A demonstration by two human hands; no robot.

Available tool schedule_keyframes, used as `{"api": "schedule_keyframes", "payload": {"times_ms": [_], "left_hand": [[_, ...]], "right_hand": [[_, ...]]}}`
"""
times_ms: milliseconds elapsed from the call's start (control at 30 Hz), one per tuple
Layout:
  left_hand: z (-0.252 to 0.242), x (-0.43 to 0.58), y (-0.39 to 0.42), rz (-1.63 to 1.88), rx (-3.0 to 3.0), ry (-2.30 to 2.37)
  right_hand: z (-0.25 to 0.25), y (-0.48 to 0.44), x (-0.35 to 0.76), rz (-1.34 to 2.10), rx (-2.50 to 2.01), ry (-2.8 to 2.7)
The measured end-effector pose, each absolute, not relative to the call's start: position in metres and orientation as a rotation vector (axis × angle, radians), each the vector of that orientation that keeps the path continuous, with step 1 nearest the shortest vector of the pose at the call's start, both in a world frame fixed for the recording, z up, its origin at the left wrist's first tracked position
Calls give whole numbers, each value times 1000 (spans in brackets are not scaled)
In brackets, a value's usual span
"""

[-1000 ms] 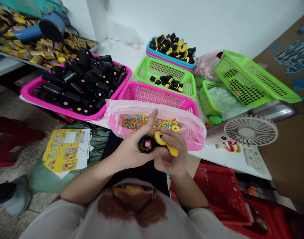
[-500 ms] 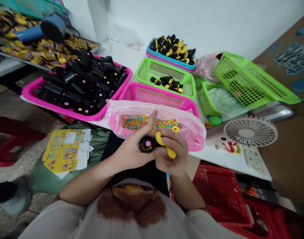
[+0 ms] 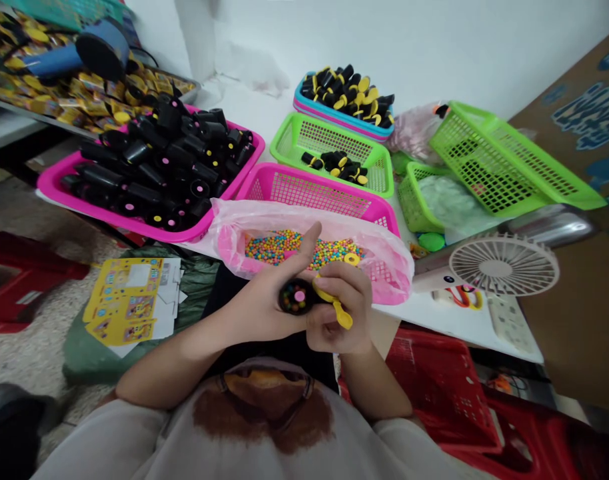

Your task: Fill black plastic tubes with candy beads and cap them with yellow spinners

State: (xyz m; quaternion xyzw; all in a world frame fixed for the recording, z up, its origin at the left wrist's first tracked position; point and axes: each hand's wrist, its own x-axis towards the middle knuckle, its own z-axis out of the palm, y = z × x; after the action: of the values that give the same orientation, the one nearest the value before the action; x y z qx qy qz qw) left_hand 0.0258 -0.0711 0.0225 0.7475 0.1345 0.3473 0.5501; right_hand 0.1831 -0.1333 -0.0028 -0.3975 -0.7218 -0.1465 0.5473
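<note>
My left hand [image 3: 257, 300] is wrapped round a black cylindrical container [image 3: 287, 308], its thumb raised. The container's open end faces up, showing small coloured balls round a pink centre [image 3: 299, 296]. Close against it, my right hand [image 3: 347, 323] pinches a yellow lid-like piece [image 3: 323, 288] and a small yellow spoon [image 3: 343, 316], whose bowl points down toward me. Whether these two yellow parts are joined is hidden by the fingers. Just beyond both hands, a pink bag-lined basket [image 3: 229, 241] holds many small coloured balls [image 3: 269, 247] with a yellow ring [image 3: 352, 259] on top.
A magenta tray [image 3: 59, 200] of black containers stands at left. Behind are a green basket [image 3: 289, 137] and a blue basket [image 3: 299, 100] with black-and-yellow pieces. On the right stand a fan [image 3: 502, 263] and tilted green basket [image 3: 514, 160]. A red crate [image 3: 439, 393] sits below.
The yellow lid-like piece has tilted and dropped slightly beside the container, and the spoon has shifted a little downward. Both hands keep their holds. The foot at lower left has moved.
</note>
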Motion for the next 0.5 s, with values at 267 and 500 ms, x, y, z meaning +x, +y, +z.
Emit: {"api": "schedule_keyframes", "payload": {"times_ms": [267, 500], "left_hand": [[21, 30, -65, 773, 1770, 255], [10, 32, -59, 786, 1800, 321]], "right_hand": [[-16, -124, 183, -240, -778, -1640], [-17, -118, 182, -225, -821, -1651]]}}
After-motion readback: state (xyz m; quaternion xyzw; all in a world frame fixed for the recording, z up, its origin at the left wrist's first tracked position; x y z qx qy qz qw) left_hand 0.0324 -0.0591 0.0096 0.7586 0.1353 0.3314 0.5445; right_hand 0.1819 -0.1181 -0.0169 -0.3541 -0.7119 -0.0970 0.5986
